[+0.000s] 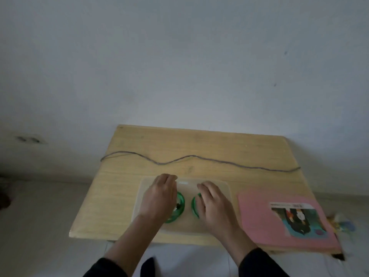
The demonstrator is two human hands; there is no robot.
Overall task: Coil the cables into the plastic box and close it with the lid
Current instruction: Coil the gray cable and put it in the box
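Observation:
A clear plastic box (221,188) sits near the front edge of a small wooden table (119,196), with a translucent lid lying on top of it. Through the lid I see two green cable coils, one on the left (178,206) and one on the right (194,205). My left hand (159,196) lies flat, palm down, on the left half of the lid. Flat on the right half rests my right hand (213,204). Neither hand grips anything. A grey cable (199,157) lies stretched in a wavy line across the table behind the box.
A pink folder (259,216) with a picture label lies at the table's right front corner, close beside the box. The wall stands right behind the table. A wall socket (30,139) is low on the left. Pale floor surrounds the table.

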